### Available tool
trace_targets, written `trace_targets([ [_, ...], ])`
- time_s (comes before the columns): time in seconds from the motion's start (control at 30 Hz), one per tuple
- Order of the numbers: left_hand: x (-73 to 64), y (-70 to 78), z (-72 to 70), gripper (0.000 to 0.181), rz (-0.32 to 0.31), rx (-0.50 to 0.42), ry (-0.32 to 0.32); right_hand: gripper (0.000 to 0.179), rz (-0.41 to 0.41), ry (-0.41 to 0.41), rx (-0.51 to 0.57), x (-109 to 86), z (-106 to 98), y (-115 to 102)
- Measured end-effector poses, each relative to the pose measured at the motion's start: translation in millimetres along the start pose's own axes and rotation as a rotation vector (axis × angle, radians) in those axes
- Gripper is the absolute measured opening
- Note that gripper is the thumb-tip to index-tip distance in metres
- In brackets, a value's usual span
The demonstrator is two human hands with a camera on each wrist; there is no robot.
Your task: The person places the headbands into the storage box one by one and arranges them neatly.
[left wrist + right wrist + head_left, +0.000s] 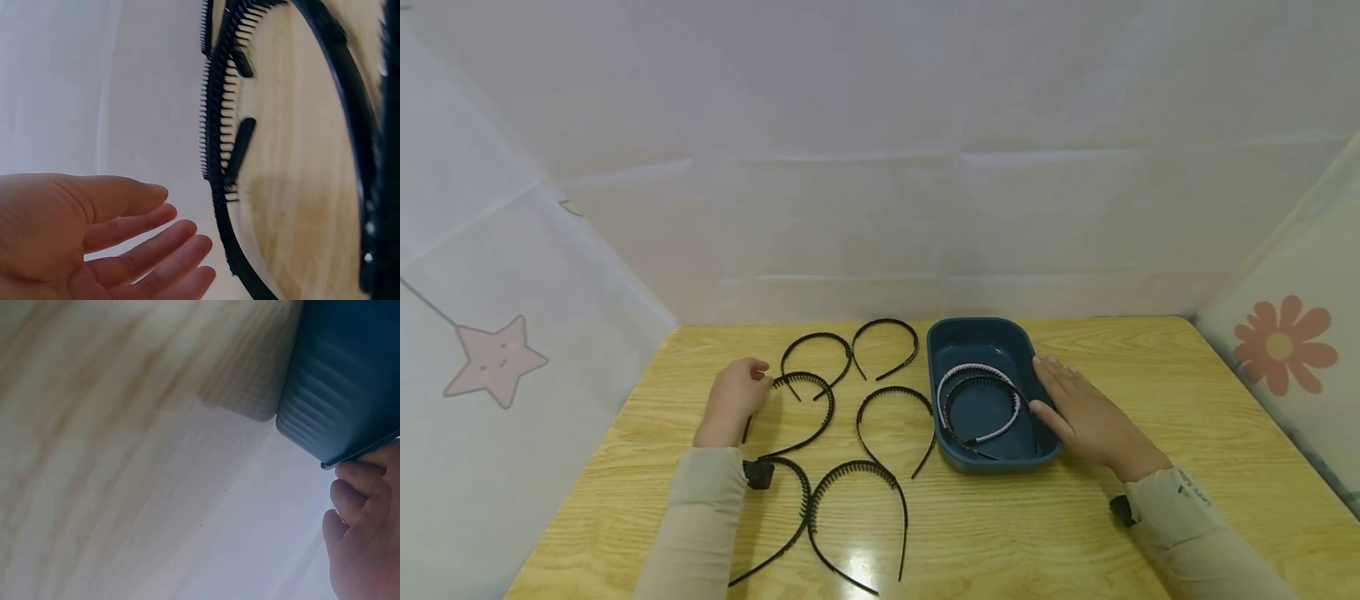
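Black and toothed, a headband curves just beside the fingers of the left hand, left of centre in the head view; the left wrist view shows a gap between them. Those fingers are loosely spread, thumb above the rest, and hold nothing. The right hand lies on the right rim of a blue basin, its fingers nearly straight, touching the edge rather than gripping it, probably to steady it. I take the step in hand to be the left hand's reach for that nearest headband; the next move would call for a pinch on the thin arch and a careful lift, since the ends of the upper-left headband cross that arch, though which lies on top I cannot tell. Further out, the upper-right headband meets its neighbour at the side, the middle headband stands near the basin's left wall, and the lower-left headband and bottom headband meet low in the frame. Inside the basin rest a pale lilac headband and at least one dark one. Around everything spreads the wood-grained table, with pale cloth rising behind.
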State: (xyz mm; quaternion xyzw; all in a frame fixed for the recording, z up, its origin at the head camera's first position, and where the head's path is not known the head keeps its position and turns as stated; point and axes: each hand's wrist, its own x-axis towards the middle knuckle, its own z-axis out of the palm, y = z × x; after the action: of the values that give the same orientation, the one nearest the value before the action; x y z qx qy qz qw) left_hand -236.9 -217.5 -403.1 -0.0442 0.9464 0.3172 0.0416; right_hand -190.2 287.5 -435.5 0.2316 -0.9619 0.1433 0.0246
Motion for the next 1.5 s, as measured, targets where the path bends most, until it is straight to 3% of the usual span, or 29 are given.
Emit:
trace_targets([
  [0.5,7.5,-26.5,2.9,0.039,-0.063,0.006,-0.069,0.071,0.007,-0.011,0.006,1.6,-0.7,0.5],
  [0.83,8.6,-31.1,6.5,0.036,-0.100,-0.035,-0.070,0.072,0.011,-0.020,-0.004,2.0,3.2,3.8],
  [1.5,5.5,-28.3,3.4,0.032,-0.078,-0.048,-0.039,0.070,-0.014,0.018,0.003,1.4,1.0,2.1],
])
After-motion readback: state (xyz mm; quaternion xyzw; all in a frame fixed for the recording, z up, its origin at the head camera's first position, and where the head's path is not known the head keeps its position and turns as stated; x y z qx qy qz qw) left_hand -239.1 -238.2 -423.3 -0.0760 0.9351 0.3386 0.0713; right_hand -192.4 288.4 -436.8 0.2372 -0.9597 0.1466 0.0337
